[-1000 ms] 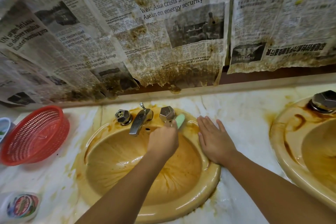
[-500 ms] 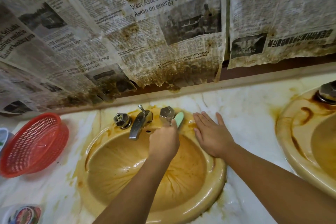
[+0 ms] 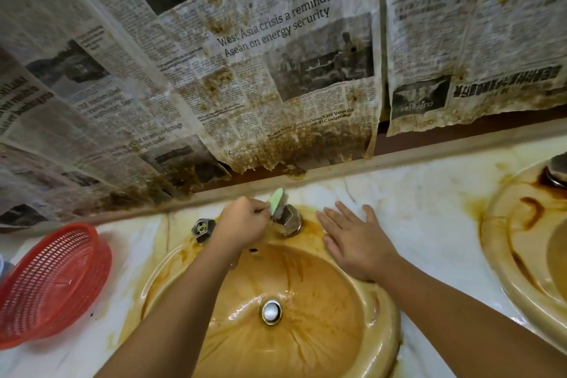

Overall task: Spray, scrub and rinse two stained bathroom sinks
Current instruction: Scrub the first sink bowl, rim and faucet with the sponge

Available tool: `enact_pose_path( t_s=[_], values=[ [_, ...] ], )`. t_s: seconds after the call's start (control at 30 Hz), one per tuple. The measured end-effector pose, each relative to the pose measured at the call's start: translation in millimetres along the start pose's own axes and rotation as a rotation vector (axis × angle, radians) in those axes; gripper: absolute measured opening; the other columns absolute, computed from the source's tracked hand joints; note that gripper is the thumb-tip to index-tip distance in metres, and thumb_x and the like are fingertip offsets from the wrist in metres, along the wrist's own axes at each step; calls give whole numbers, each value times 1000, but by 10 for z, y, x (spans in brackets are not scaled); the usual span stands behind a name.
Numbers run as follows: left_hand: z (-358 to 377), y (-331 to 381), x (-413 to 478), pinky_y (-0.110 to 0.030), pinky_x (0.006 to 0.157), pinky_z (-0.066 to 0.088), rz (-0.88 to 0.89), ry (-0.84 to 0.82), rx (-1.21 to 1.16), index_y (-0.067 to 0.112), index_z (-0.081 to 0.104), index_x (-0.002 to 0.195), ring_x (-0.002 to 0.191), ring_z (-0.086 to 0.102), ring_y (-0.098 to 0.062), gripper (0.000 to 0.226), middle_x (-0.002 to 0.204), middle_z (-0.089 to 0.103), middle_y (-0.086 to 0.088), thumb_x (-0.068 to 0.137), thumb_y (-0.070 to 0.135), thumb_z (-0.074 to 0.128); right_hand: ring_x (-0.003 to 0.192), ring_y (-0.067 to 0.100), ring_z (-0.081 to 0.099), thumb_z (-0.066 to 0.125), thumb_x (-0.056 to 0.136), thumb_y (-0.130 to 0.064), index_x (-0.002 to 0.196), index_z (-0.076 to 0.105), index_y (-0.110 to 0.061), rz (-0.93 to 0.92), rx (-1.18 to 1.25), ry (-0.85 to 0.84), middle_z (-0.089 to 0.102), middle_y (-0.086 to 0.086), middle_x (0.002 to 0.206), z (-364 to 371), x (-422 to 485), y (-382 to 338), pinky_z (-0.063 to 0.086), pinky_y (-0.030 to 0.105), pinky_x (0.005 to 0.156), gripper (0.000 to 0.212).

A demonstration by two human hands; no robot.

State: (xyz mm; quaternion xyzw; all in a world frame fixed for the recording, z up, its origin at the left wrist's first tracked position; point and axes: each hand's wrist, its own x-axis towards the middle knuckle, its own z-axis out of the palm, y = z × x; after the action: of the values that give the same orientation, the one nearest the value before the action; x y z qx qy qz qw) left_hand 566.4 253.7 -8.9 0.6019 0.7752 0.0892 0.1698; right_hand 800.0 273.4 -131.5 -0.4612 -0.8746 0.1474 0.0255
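Watching from here, I'd worry first about the stained sink (image 3: 388, 325): its rim right of the grip looks slick, and the right hand (image 3: 357, 244), flat on it, could slide. The left hand (image 3: 242, 221) clutches a green scrub brush (image 3: 277, 199), bristles against the hexagonal tap handle (image 3: 288, 219) just past its knuckles; hard strokes could turn it or fling grime.
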Motion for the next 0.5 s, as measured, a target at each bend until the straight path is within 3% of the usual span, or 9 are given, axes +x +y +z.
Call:
enact_pose_path(
  t_s=[0.03,0.13,0.27,0.37,0.5],
  values=[
    [-12,-34,48,-30,63,45,3,-22,37,17,77,82,74,63,-23,28,84,74,1,98,21,55,159,16,-2,12,107,-52,165,4,-33,6,-7,-7,13,-7,172,0,4,-3,3,60,123,62],
    [43,-203,97,-33,63,43,-28,-99,70,8,68,73,85,63,-33,30,80,66,-15,97,19,53,159,17,2,12,106,-53,164,6,-34,29,-17,6,16,-6,171,9,14,-13,6,58,123,62],
    [-23,-328,143,-19,60,42,-52,-133,-20,18,81,88,78,59,-5,27,86,69,10,100,23,57,159,19,3,14,107,-53,164,9,-36,57,-22,16,18,-6,171,6,18,-54,8,56,123,60],
    [-21,-268,281,-26,57,39,-39,-181,-95,18,75,81,66,55,-18,26,75,67,-1,98,20,56,159,18,4,13,108,-54,163,7,-41,99,-14,41,19,-10,170,32,-14,-76,7,51,125,57],
    [-110,-210,556,-27,59,37,-9,-304,-231,18,75,80,80,53,-18,17,88,61,1,93,16,63,159,14,3,6,102,-66,161,-1,-47,200,30,61,15,-13,171,129,-161,-181,4,47,128,63]
  ],
)
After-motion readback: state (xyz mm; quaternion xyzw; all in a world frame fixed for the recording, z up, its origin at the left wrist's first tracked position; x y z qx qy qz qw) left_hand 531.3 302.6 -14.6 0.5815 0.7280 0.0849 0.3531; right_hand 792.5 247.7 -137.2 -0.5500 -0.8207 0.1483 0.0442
